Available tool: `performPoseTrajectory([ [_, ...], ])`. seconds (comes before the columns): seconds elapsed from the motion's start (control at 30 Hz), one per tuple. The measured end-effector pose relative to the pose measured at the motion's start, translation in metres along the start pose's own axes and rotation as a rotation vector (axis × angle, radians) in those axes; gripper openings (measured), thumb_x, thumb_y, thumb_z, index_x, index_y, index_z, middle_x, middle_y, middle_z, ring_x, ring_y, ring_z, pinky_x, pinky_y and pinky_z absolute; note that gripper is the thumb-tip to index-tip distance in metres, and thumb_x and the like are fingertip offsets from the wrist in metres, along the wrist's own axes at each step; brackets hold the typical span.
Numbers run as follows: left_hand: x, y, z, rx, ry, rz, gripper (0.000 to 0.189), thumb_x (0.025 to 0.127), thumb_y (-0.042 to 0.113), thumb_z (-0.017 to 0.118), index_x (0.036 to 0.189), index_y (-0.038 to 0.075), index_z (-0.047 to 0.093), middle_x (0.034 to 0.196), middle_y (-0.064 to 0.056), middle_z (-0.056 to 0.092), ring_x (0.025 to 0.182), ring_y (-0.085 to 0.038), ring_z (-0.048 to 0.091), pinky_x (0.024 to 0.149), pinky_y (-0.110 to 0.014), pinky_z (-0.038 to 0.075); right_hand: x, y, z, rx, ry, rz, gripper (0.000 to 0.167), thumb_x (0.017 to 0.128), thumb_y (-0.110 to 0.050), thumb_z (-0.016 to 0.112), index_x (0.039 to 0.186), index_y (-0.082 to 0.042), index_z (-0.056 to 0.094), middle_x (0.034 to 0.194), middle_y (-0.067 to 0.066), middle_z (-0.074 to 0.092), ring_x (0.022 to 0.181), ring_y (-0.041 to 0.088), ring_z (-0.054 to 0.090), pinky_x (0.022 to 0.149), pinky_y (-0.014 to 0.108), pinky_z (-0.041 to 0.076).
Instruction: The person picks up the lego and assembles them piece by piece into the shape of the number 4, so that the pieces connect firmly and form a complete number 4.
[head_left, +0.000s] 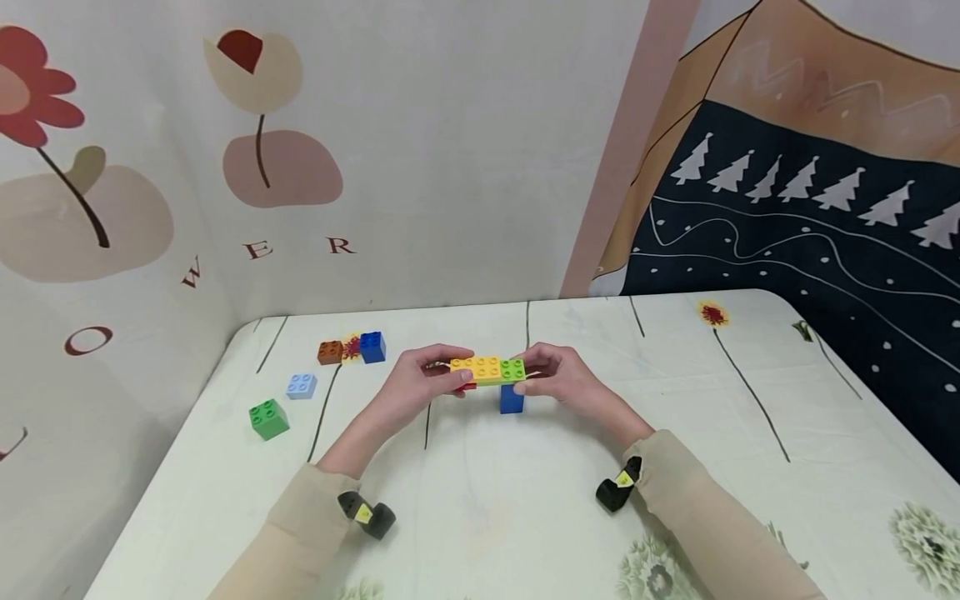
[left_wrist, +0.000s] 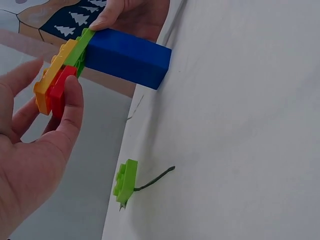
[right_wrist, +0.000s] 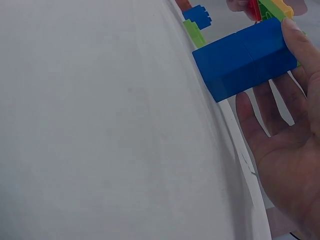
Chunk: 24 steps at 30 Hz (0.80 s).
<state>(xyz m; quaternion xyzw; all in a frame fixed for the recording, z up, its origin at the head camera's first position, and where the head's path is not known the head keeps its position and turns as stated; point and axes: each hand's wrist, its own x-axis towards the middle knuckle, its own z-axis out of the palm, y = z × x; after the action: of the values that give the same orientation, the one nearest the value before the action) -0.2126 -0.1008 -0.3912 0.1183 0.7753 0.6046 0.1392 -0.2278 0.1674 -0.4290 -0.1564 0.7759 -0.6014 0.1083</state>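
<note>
Seen from the head, a block model (head_left: 480, 367) is held over the white surface (head_left: 480, 500) in the grip of left hand (head_left: 417, 382) and right hand (head_left: 562, 379), loose blocks (head_left: 302, 386) lying to its left. From the left wrist, its red-and-yellow end is pinched; from the right wrist, its green-and-blue end is clasped.

Right of the right grip (head_left: 558, 379), the surface (head_left: 682, 367) offers open passage. Joined bricks (head_left: 480, 367) bar the gap to the left grip (head_left: 416, 383), whose left side meets a green brick (head_left: 268, 420), pale-blue brick (head_left: 302, 387), brown brick (head_left: 329, 352) and dark-blue brick (head_left: 372, 347).
</note>
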Motion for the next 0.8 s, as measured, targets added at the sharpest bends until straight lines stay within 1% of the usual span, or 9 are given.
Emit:
performPoseTrajectory([
  [0.1, 0.0000, 0.0003, 0.0016, -0.015, 0.020, -0.009, 0.039, 0.097, 0.013, 0.073, 0.134, 0.003, 0.066, 0.124, -0.012, 0.065, 0.100, -0.025, 0.069, 0.088, -0.028, 0.058, -0.0003, -0.0004, 0.0000, -0.002, -0.001, -0.002, 0.035, 0.090, -0.009, 0.080, 0.120, 0.001, 0.066, 0.118, 0.012, 0.071, 0.109, 0.026, 0.065, 0.091, 0.032, 0.056],
  [0.3, 0.0008, 0.0001, 0.0036, -0.040, 0.039, -0.032, 0.040, 0.096, 0.012, 0.074, 0.134, 0.001, 0.066, 0.121, -0.013, 0.065, 0.099, -0.024, 0.069, 0.088, -0.027, 0.057, -0.0008, -0.0014, 0.0002, 0.000, -0.005, -0.005, 0.035, 0.090, -0.009, 0.080, 0.121, 0.001, 0.066, 0.118, 0.012, 0.071, 0.110, 0.026, 0.065, 0.091, 0.031, 0.056],
  [0.6, 0.0023, 0.0016, 0.0036, -0.066, 0.046, -0.064, 0.038, 0.094, 0.009, 0.075, 0.131, 0.003, 0.068, 0.121, -0.014, 0.064, 0.101, -0.026, 0.068, 0.088, -0.029, 0.058, -0.0005, -0.0002, 0.0002, -0.002, -0.004, -0.010, 0.035, 0.090, -0.009, 0.080, 0.120, 0.001, 0.066, 0.118, 0.012, 0.071, 0.109, 0.026, 0.066, 0.090, 0.031, 0.056],
  [0.7, 0.0023, 0.0029, 0.0041, -0.086, 0.047, -0.081, 0.036, 0.094, 0.008, 0.076, 0.129, 0.004, 0.069, 0.121, -0.014, 0.063, 0.102, -0.027, 0.067, 0.088, -0.029, 0.058, -0.0007, -0.0003, 0.0002, -0.002, -0.003, -0.014, 0.035, 0.090, -0.009, 0.080, 0.120, 0.002, 0.065, 0.118, 0.013, 0.071, 0.109, 0.027, 0.066, 0.091, 0.031, 0.055],
  [0.8, 0.0029, 0.0029, 0.0042, -0.109, 0.051, -0.091, 0.037, 0.094, 0.007, 0.075, 0.129, 0.003, 0.069, 0.121, -0.015, 0.063, 0.103, -0.027, 0.067, 0.088, -0.028, 0.058, -0.0011, -0.0018, 0.0005, -0.004, 0.000, -0.009, 0.035, 0.090, -0.007, 0.080, 0.120, 0.002, 0.066, 0.118, 0.013, 0.071, 0.110, 0.027, 0.066, 0.091, 0.031, 0.055],
])
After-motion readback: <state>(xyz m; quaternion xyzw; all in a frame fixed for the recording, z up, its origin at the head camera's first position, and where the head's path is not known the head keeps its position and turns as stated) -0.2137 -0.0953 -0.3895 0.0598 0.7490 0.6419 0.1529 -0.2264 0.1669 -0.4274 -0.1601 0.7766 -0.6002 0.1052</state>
